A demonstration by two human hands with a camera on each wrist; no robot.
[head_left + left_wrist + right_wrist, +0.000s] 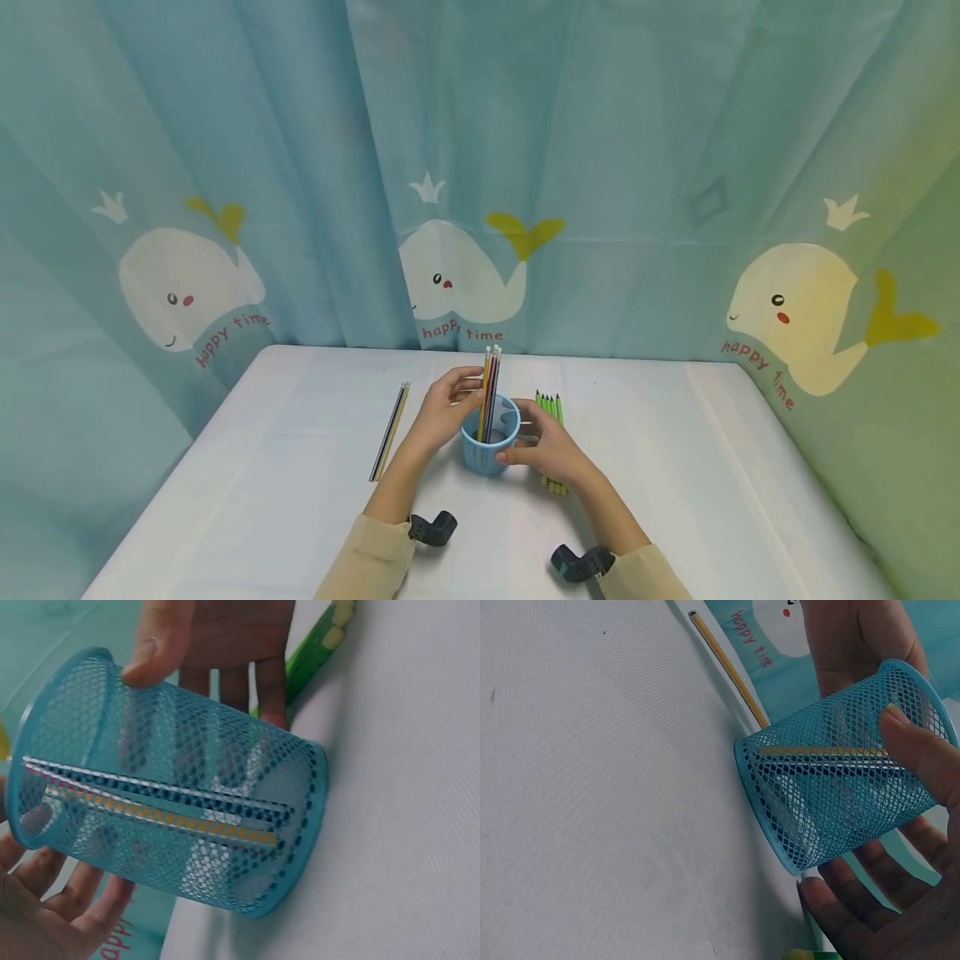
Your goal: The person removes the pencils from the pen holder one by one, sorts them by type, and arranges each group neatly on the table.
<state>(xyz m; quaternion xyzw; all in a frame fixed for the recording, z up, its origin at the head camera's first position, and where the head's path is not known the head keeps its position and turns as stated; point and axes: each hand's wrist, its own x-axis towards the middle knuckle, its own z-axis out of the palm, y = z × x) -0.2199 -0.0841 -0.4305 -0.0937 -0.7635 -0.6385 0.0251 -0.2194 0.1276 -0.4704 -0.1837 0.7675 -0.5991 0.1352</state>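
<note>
Striped pencils (491, 383) stand inside the cup (480, 463); right hand (553, 448) grips it, thumb in front. Left hand (441, 414) has its fingertips right at the pencils, pinching or not, cannot tell. Best done by holding the cup steady and upright, settling the pencils before easing the fingers clear.

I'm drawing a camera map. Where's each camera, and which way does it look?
Head: on the person's head, looking forward and down at the table and whale curtain; left hand, right hand and sleeves show.
Left wrist: on the left wrist, looking rightward at the blue mesh cup, green pencils beyond; both hands partly show.
Right wrist: on the right wrist, looking leftward at the cup, loose pencils beyond; both hands partly show.
Both wrist views share the cup and the pencils inside.
</note>
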